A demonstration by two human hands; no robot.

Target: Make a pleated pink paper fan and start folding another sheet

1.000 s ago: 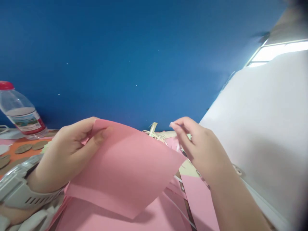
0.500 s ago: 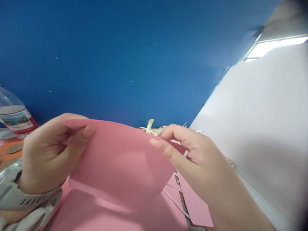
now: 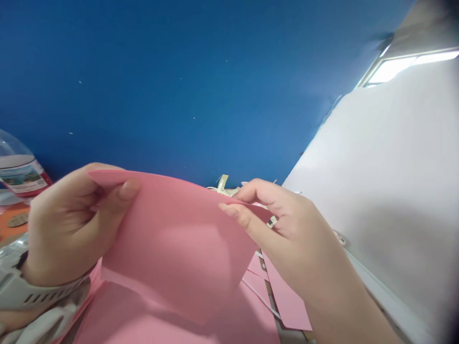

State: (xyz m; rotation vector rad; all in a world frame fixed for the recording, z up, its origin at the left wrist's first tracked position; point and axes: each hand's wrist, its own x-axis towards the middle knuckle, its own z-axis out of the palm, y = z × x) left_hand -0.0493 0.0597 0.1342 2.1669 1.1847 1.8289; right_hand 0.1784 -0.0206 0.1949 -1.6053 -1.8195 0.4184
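A pink paper sheet (image 3: 179, 248) is held up in front of me, above the table. My left hand (image 3: 68, 224) pinches its upper left corner between thumb and fingers. My right hand (image 3: 287, 229) pinches the upper right edge, thumb on the near face and fingers behind. More pink sheets (image 3: 161, 325) lie flat beneath it. A grey watch (image 3: 25, 294) sits on my left wrist.
A clear plastic bottle with a red label (image 3: 19, 174) stands at the far left on an orange surface (image 3: 9, 224) with brown discs. Pale paper strips (image 3: 224, 186) stick up behind the sheet. A blue wall (image 3: 179, 86) and a white wall (image 3: 387, 181) close the back.
My right hand moved left from behind the sheet and took hold of its upper right edge. The view shifted slightly right, pushing the bottle toward the left edge.
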